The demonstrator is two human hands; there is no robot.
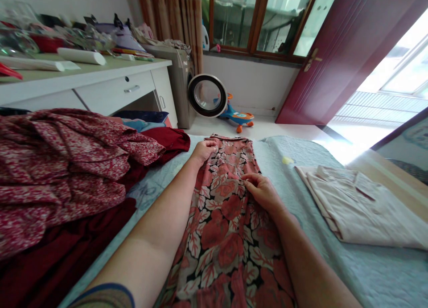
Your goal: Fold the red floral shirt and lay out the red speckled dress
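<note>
A long floral garment in red, tan and black lies lengthwise on the pale blue bed cover, its narrow far end near the bed's edge. My left hand is closed on the garment's left edge close to that far end. Lower down on the right side, my right hand pinches the cloth between thumb and fingers. The near part of the garment runs between my forearms and out of view at the bottom.
Rumpled red-and-white patterned cloth and dark red clothing are heaped on the left. A folded cream garment lies on the right. Beyond the bed stand a washing machine with its round door open and a blue-orange ride-on toy.
</note>
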